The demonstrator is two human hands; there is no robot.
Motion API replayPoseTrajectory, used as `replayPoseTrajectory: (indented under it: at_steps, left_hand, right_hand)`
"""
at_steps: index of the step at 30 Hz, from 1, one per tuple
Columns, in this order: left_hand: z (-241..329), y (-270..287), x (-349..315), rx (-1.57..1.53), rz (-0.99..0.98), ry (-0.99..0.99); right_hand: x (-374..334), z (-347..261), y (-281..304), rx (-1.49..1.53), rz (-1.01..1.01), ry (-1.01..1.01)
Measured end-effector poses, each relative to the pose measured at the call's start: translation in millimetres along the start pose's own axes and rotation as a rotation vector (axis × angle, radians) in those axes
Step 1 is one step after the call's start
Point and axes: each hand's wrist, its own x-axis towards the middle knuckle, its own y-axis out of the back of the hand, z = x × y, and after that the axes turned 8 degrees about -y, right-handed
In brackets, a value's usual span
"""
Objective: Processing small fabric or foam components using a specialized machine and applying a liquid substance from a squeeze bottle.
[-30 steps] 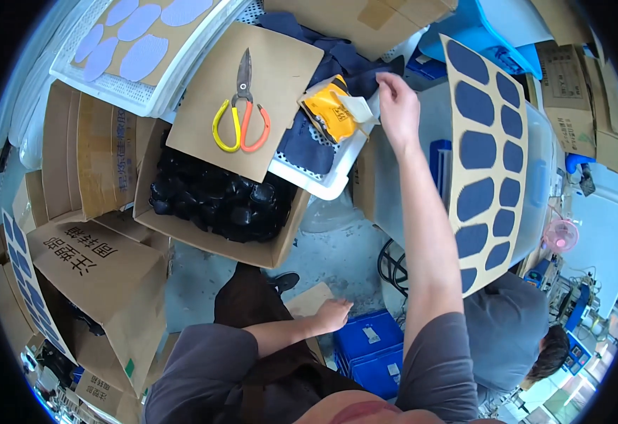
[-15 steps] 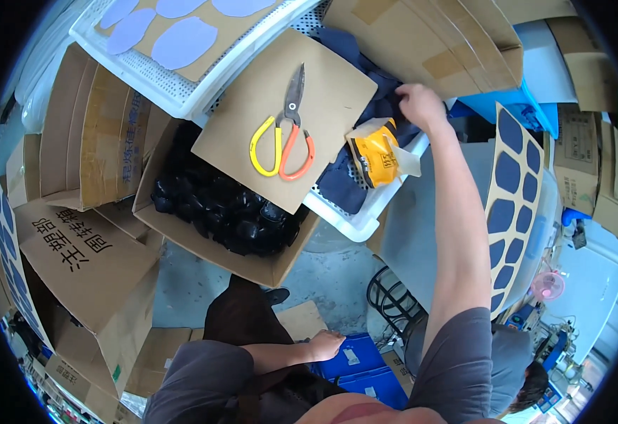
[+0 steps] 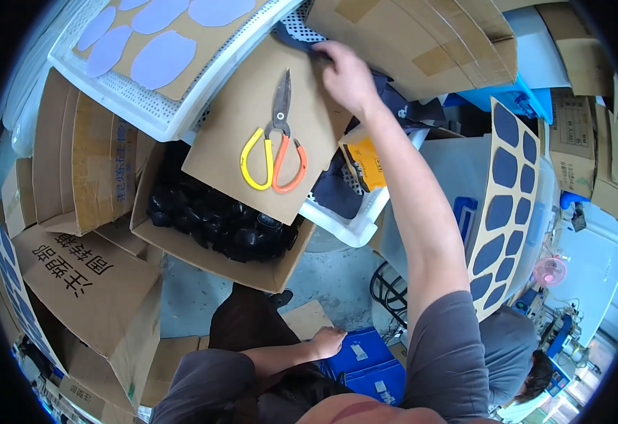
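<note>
both hands are busy: my right hand [image 3: 348, 74] pinches a dark blue fabric piece [image 3: 296, 39] at the far edge of the brown cardboard sheet [image 3: 252, 120], beside yellow-and-orange-handled scissors [image 3: 275, 145]; my left hand [image 3: 327, 341] rests curled on a blue plastic crate [image 3: 358, 357].

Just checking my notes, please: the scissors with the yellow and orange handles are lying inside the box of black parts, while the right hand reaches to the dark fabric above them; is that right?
Not quite. In the head view the scissors lie on a flat sheet of cardboard, not inside the box of black parts. The rest holds: the right hand reaches to the dark fabric above them.
</note>
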Motion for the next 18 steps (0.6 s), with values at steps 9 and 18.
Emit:
replayPoseTrajectory:
  at_steps: [9, 18]
  left_hand:
    - [-0.7, 3.5, -5.3, -0.058, -0.093, 0.005]
    - [-2.0, 1.6, -13.0, -0.006, -0.09, 0.025]
  right_hand:
    - [-48.3, 64.7, 57.7, -0.772, -0.004, -0.055]
    - [-60.4, 56.6, 90.6, -0.106, 0.072, -0.444]
